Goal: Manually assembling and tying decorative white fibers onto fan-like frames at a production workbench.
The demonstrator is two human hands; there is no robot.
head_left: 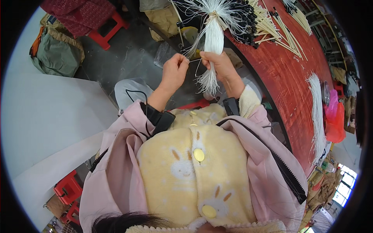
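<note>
A thick bundle of white strings (213, 37) hangs in front of me over the table's left edge. It is tied near its top, and the strings fan out above the tie. My right hand (222, 66) is closed around the lower part, with loose ends dangling below the fingers. To its left, my left hand (175, 72) is closed in a pinch, apart from the bundle. A thin white strand (195, 60) runs between the fingertips of both hands.
The red table (285, 81) curves along my right. On it lie several pale sticks with black ends (268, 27) and a second white string bundle (317, 116). Red and pink plastic bags (335, 122) are at its far right. A red stool (108, 33) stands at the upper left, beyond a white panel (54, 112).
</note>
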